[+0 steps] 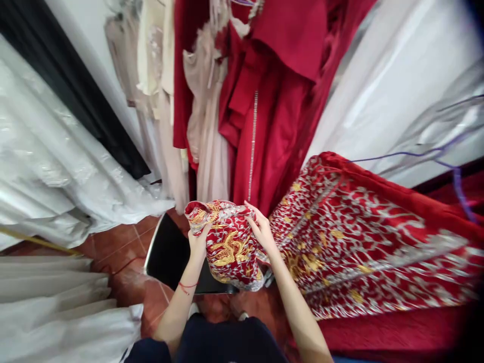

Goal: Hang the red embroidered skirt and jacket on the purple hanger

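Observation:
Between my two hands is a folded red embroidered garment (230, 247), covered in gold and silver stitching with a gold motif in its middle. My left hand (199, 243) grips its left side, near a rolled band or collar-like edge, thumb on top. At its upper right edge, my right hand (260, 228) pinches the cloth, the fingers lying along the border. The garment hangs over a black seat (170, 254) with a pale rim. Close by on the right is a larger red embroidered piece (374, 247) with matching silver and gold work.
Red gowns (280, 111) and beige dresses (212, 101) hang ahead. White gowns (49, 141) and a black cloth (83, 96) hang on the left. Purple hangers (458, 186) stick out at the right. The floor (117, 247) is reddish tile.

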A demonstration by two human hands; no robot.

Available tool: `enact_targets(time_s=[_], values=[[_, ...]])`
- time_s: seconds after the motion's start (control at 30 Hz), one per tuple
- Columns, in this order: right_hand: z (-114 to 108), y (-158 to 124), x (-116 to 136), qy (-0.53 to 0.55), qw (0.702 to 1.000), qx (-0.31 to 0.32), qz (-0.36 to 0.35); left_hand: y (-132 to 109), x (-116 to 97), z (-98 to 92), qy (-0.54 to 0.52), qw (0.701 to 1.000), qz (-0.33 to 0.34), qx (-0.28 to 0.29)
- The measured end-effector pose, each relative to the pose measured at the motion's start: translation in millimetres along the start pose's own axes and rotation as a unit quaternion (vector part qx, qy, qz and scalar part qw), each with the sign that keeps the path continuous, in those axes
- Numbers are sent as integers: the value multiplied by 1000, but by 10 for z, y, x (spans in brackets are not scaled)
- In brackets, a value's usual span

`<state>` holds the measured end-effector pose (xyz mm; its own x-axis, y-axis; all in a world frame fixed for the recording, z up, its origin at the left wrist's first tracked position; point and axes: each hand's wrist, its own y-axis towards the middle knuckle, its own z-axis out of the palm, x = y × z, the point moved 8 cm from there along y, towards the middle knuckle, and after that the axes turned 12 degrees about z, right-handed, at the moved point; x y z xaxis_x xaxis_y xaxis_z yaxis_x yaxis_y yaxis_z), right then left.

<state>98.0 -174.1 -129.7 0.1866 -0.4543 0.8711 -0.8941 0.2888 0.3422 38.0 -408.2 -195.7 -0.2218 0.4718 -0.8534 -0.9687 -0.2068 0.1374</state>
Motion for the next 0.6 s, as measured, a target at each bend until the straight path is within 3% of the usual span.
enact_targets(time_s=[0.2, 0.33, 0.4, 0.47, 0.5, 0.6], values=[[1198, 499, 295, -39, 998, 42, -27, 776, -286, -1067, 8, 997, 43, -71], [2222, 850, 459, -23, 992, 114, -51, 1360, -458, -1955, 59, 982, 69, -163], [2767, 879, 317, -42, 986, 159, -8, 1529, -526, -2530, 151, 954, 48, -253], [3317, 697, -18, -109, 957, 257, 80, 1605, -545, -3025, 202, 930, 17, -306], [3552, 516, -226, -142, 928, 317, 131, 1607, -524, -3229, 224, 921, -5, -319], [3931, -12, -636, -168, 893, 379, 176, 1534, -356, -3597, 290, 907, -71, -296]])
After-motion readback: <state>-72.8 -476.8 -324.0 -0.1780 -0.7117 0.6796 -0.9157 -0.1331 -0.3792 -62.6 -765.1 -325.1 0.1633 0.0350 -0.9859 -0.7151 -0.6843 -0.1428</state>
